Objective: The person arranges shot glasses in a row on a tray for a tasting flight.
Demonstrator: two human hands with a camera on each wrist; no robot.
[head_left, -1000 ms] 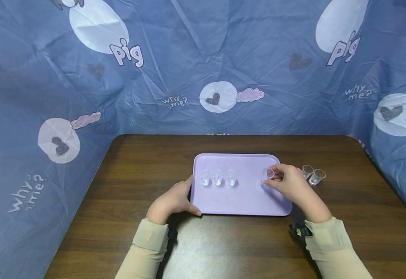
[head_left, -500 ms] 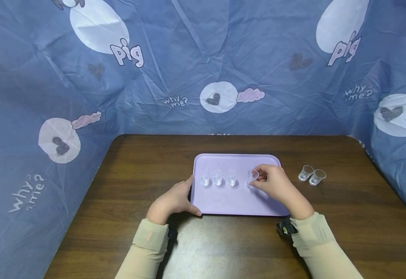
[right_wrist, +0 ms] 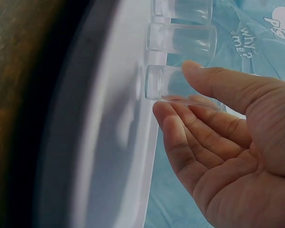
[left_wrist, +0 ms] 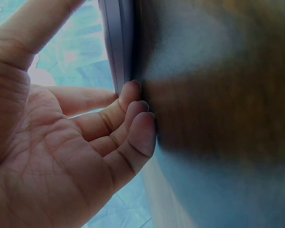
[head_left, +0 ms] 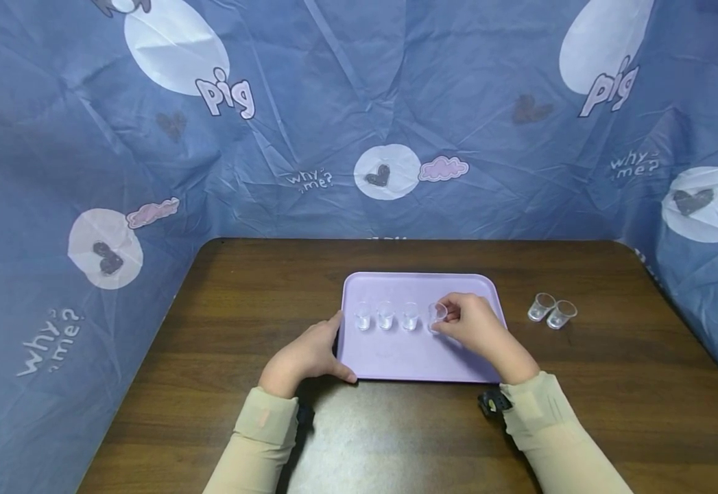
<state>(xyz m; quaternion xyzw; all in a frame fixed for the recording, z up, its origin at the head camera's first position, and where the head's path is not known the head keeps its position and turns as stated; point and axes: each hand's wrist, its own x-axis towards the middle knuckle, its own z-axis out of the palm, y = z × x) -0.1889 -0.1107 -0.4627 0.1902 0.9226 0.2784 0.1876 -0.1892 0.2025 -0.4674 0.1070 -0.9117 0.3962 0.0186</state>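
Observation:
A light purple tray [head_left: 396, 360] lies on the table, its lower left corner held by my left hand [head_left: 309, 350]. The thumb is at the near edge and the fingertips [left_wrist: 141, 134] meet the left side. Three clear shot glasses [head_left: 386, 315] stand upright in a row on the tray. My right hand [head_left: 476, 326] pinches a fourth shot glass [right_wrist: 168, 81] between thumb and fingers, upright at the right end of that row. Its base is at the tray surface; whether it touches is unclear.
Two more clear shot glasses [head_left: 561, 314] stand side by side on the brown wooden table [head_left: 612, 384], right of the tray. A blue printed cloth [head_left: 309, 123] hangs behind the table and at both sides.
The right hand has carried its shot glass leftward over the tray, from the right side to beside the row of three. The left hand and the tray have stayed put.

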